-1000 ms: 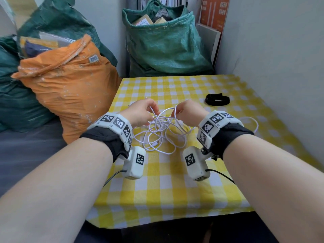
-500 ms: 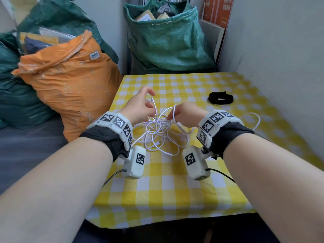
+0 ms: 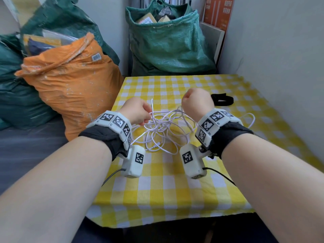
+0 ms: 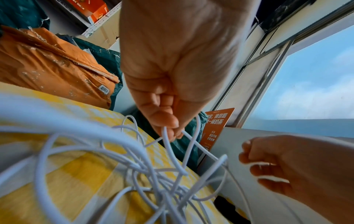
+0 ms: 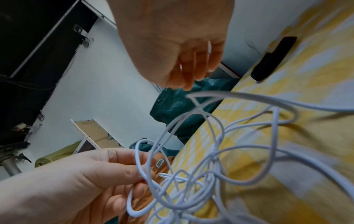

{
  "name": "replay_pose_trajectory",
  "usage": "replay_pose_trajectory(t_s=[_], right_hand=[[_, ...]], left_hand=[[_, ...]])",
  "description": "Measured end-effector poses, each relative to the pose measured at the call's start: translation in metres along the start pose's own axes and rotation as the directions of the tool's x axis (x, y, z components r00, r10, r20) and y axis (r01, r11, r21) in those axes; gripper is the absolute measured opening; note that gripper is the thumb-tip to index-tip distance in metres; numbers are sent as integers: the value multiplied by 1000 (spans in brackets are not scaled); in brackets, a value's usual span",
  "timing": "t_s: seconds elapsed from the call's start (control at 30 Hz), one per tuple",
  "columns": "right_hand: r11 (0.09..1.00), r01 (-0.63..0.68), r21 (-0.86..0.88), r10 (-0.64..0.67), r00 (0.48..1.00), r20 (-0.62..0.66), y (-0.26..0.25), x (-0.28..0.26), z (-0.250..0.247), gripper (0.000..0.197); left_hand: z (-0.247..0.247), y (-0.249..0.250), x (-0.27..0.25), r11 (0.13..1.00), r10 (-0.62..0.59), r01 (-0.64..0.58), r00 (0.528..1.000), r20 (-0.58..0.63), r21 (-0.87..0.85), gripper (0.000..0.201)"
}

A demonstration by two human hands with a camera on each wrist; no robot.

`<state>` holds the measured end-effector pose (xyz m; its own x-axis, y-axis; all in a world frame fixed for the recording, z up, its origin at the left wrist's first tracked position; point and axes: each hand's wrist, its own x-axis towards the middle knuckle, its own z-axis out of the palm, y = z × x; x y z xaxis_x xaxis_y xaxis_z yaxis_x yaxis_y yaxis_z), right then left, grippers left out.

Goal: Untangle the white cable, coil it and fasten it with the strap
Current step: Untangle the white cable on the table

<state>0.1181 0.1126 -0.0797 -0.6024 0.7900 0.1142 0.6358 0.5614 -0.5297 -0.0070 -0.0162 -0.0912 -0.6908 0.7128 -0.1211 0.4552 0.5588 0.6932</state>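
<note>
The white cable (image 3: 163, 128) lies in a loose tangle on the yellow checked table (image 3: 166, 186), with one plug (image 3: 158, 143) near the front. My left hand (image 3: 149, 113) pinches several strands at the tangle's left, and the left wrist view shows the left hand (image 4: 170, 130) with thumb and fingers closed on them. My right hand (image 3: 194, 100) is a raised fist right of the tangle, curled round a strand that climbs to it. In the right wrist view the right hand (image 5: 193, 71) has its fingers curled. The black strap (image 3: 222, 99) lies just beyond the right hand.
An orange sack (image 3: 70, 81) stands against the table's left edge and a green sack (image 3: 168, 46) behind its far edge. A white wall (image 3: 280, 67) runs along the right side. One cable loop (image 3: 252, 120) trails to the right past my right wrist.
My right hand has lifted and moved away to the right, drawing a strand out. My left hand's raised fingers have come down onto the strands. The tangle has spread wider.
</note>
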Motion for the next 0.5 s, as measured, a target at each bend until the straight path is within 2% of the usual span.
replay_pose_trajectory(t_s=[0.03,0.07,0.1,0.17,0.23,0.27,0.37,0.43,0.5], right_hand=[[995,50,91,-41,994,-104,-2,0,-3,22],[973,139,184,-111,982,-154,-6,0,-7,20],[937,237,255,-204,968,-150,-13,-2,-9,20],[864,390,320,-402,915,-29,-28,-9,-12,27],[846,440,301,-491,863,121,-37,-13,-9,33],[860,443,254,-490,857,162,-38,-13,-9,32],[909,413,49,-413,882,227,-33,-15,-13,24],[930,367,-10,-351,896,273,-26,-14,-16,25],[953,299,-37,-275,914,298,-19,-13,-20,25]], left_hand=[[-2,2,0,999,11,-12,1000,-23,-41,12],[-5,5,0,996,30,-33,999,-32,-86,11],[-8,8,-1,990,56,-59,998,-29,-125,9],[-13,16,-5,980,106,-102,994,13,-174,3],[-18,22,-10,971,148,-135,987,55,-199,11],[-20,24,-12,966,166,-149,984,64,-213,15],[-25,27,-21,947,193,-177,981,31,-267,17],[-29,27,-22,928,157,-169,986,-61,-331,18],[-35,26,-17,894,39,-126,978,-205,-430,14]])
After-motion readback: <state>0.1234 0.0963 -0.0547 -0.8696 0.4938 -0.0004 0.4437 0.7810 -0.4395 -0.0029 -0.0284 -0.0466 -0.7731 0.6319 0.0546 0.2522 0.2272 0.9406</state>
